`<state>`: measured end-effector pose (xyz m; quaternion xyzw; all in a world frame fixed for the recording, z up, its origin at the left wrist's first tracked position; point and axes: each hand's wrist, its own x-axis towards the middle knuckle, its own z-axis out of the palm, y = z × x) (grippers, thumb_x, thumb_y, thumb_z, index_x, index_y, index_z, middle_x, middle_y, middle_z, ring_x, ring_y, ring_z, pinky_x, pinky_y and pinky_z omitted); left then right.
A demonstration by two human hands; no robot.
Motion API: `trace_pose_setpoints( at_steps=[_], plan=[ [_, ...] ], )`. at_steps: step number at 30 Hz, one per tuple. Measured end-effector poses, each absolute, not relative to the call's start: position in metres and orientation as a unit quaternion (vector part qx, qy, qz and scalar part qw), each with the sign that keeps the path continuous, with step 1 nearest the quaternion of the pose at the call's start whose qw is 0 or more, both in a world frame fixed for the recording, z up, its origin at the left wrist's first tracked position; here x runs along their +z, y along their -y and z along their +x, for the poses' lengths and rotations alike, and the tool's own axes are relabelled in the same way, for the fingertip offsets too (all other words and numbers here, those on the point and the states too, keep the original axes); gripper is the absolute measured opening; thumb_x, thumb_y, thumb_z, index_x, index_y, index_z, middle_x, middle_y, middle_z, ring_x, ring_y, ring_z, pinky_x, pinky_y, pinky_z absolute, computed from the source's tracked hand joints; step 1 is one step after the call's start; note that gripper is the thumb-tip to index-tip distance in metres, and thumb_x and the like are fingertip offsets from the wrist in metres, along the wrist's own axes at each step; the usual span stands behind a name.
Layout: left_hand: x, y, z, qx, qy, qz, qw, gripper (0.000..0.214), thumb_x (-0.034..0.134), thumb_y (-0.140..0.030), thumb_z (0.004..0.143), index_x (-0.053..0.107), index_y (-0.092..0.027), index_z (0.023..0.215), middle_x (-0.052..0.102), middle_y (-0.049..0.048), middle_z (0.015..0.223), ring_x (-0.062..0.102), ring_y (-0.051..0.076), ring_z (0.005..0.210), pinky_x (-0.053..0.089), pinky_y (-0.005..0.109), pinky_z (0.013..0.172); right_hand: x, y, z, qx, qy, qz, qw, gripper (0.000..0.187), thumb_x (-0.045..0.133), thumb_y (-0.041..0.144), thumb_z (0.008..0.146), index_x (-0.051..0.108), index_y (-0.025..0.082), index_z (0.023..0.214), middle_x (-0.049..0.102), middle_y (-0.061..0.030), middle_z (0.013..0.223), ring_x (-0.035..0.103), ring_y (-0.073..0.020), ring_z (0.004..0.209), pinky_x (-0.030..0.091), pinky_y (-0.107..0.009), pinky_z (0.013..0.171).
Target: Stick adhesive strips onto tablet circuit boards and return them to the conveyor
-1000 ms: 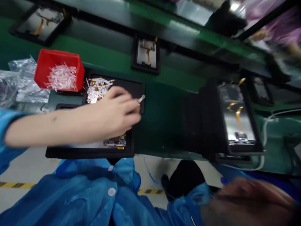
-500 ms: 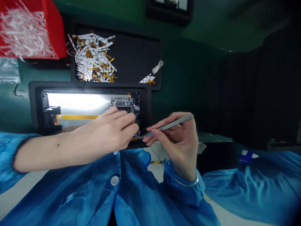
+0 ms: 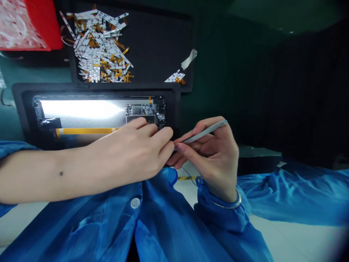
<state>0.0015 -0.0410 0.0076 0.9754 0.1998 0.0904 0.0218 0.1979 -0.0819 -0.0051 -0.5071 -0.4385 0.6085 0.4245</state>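
Observation:
A black fixture tray (image 3: 19,109) holds an opened tablet-like device with a shiny metal back (image 3: 81,108) and a small circuit board (image 3: 141,111) at its right end. My left hand (image 3: 136,149) lies curled over the tray's near right corner, fingertips pinched together close to the circuit board; what they pinch is hidden. My right hand (image 3: 212,153) grips silver tweezers (image 3: 207,131) like a pen, the tips pointing left and meeting my left fingertips.
Behind the fixture a black tray (image 3: 158,43) carries a heap of small silver and orange strips (image 3: 98,47) and a few loose ones (image 3: 177,76). A red bin (image 3: 51,25) of white slivers stands at the top left. Dark green bench lies to the right.
The view shifted closer and downward onto the fixture. My left hand slid a little right toward the tray corner and my right hand with the tweezers closed in to meet it.

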Motion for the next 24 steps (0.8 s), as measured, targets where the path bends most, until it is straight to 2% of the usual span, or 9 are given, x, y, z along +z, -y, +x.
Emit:
trace_pose_setpoints(
  at_steps=[3, 7, 10, 13, 17, 21, 24],
  plan=[
    [0.011, 0.043, 0.003, 0.069, -0.173, 0.983, 0.012, 0.030, 0.034, -0.005, 0.093, 0.060, -0.014, 0.081, 0.052, 0.0059, 0.073, 0.058, 0.023, 0.062, 0.047, 0.035, 0.058, -0.007, 0.083, 0.197, 0.620, 0.425, -0.508, 0.420, 0.038, 0.079, 0.011, 0.083, 0.046, 0.027, 0.094, 0.076, 0.0092, 0.080, 0.072, -0.0152, 0.050, 0.060, -0.021, 0.039],
    [0.009, 0.045, 0.003, 0.077, -0.157, 0.985, -0.013, 0.029, 0.036, -0.005, 0.094, 0.064, -0.011, 0.091, 0.053, 0.0058, 0.073, 0.058, 0.023, 0.062, 0.049, 0.036, 0.059, -0.010, 0.087, 0.193, 0.595, 0.426, -0.511, 0.452, 0.034, 0.078, 0.014, 0.085, 0.047, 0.027, 0.092, 0.077, 0.0088, 0.078, 0.072, -0.0148, 0.050, 0.061, -0.022, 0.041],
    [0.005, 0.038, 0.000, 0.096, -0.135, 0.986, -0.025, 0.032, 0.035, -0.003, 0.095, 0.064, -0.013, 0.088, 0.052, 0.0044, 0.071, 0.056, 0.020, 0.059, 0.047, 0.034, 0.056, -0.012, 0.091, 0.190, 0.578, 0.427, -0.517, 0.465, 0.033, 0.076, 0.014, 0.087, 0.046, 0.028, 0.092, 0.076, 0.0086, 0.078, 0.069, -0.0143, 0.044, 0.056, -0.022, 0.035],
    [0.004, 0.026, -0.011, 0.148, -0.143, 0.976, 0.077, 0.032, 0.033, -0.010, 0.101, 0.060, -0.015, 0.085, 0.056, 0.0047, 0.077, 0.057, 0.016, 0.064, 0.045, 0.031, 0.056, -0.014, 0.096, 0.188, 0.561, 0.425, -0.543, 0.458, 0.034, 0.074, 0.014, 0.088, 0.044, 0.029, 0.093, 0.076, 0.0085, 0.080, 0.065, -0.0131, 0.040, 0.050, -0.022, 0.032],
    [0.006, 0.020, -0.033, 0.165, -0.227, 0.923, 0.264, 0.017, 0.042, -0.021, 0.104, 0.058, -0.015, 0.100, 0.060, 0.0090, 0.101, 0.064, 0.016, 0.089, 0.054, 0.028, 0.072, -0.017, 0.101, 0.185, 0.541, 0.418, -0.557, 0.471, 0.033, 0.072, 0.013, 0.090, 0.043, 0.029, 0.096, 0.078, 0.0078, 0.083, 0.067, -0.0122, 0.042, 0.051, -0.021, 0.034],
    [0.003, 0.027, -0.045, 0.158, -0.211, 0.932, 0.250, 0.024, 0.038, -0.021, 0.105, 0.060, -0.017, 0.114, 0.065, 0.0151, 0.124, 0.065, 0.024, 0.114, 0.060, 0.037, 0.090, -0.018, 0.102, 0.183, 0.536, 0.407, -0.552, 0.493, 0.033, 0.072, 0.012, 0.090, 0.044, 0.027, 0.097, 0.078, 0.0063, 0.083, 0.068, -0.0118, 0.043, 0.051, -0.019, 0.035],
    [0.001, 0.032, -0.043, 0.163, -0.210, 0.938, 0.222, 0.023, 0.046, -0.023, 0.104, 0.066, -0.018, 0.113, 0.071, 0.0143, 0.122, 0.066, 0.028, 0.120, 0.058, 0.043, 0.100, -0.015, 0.101, 0.182, 0.538, 0.407, -0.556, 0.486, 0.034, 0.074, 0.013, 0.089, 0.043, 0.026, 0.096, 0.078, 0.0066, 0.082, 0.069, -0.0125, 0.044, 0.053, -0.019, 0.035]
  ],
)
